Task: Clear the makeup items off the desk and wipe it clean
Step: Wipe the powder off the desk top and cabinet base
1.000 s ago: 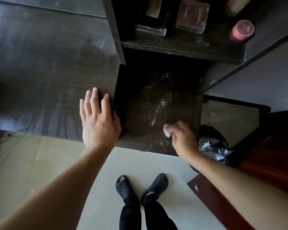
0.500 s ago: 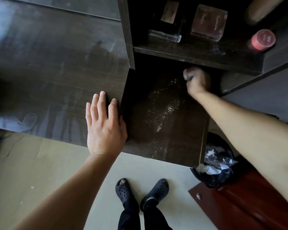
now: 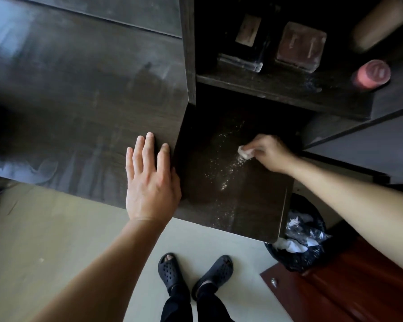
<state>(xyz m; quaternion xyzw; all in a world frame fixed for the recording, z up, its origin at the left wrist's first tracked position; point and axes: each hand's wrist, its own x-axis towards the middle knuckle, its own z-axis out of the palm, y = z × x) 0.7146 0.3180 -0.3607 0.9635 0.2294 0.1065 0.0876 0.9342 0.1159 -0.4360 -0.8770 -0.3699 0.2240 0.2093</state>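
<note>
Head view: the left hand (image 3: 149,182) lies flat on the dark wooden desk (image 3: 79,101) near its front edge. Its fingers are straight and slightly spread, the grip wide and holding nothing. The thumb side of this hand runs along the seam where the desk's broad left part meets a darker right section (image 3: 254,205).

On that right section, the right hand (image 3: 268,152) has its grip closed around a small white wad (image 3: 244,151), which looks like tissue or cotton, though the material cannot be told. The wad is pressed to the surface about midway between the front edge and the back. A trail of white specks (image 3: 226,173) runs from just beside the wad toward the front edge.

Above the back of this section sits a shelf (image 3: 277,87). It carries a dark glass bottle (image 3: 244,40), a pinkish square glass bottle (image 3: 298,46) just beside it, and a pink round-topped jar (image 3: 371,74) toward the right end. White dust lies on the shelf board between the bottles and the jar. A tan, blurred object (image 3: 377,26) sits at the top right; what it is cannot be told.

Below the desk's front right corner stands a bin lined with a black bag (image 3: 298,252), with crumpled white paper (image 3: 289,244) inside. Beside the bin is a reddish-brown wooden panel (image 3: 358,287). On the pale floor (image 3: 56,240), the person's feet wear black clogs (image 3: 172,273).
</note>
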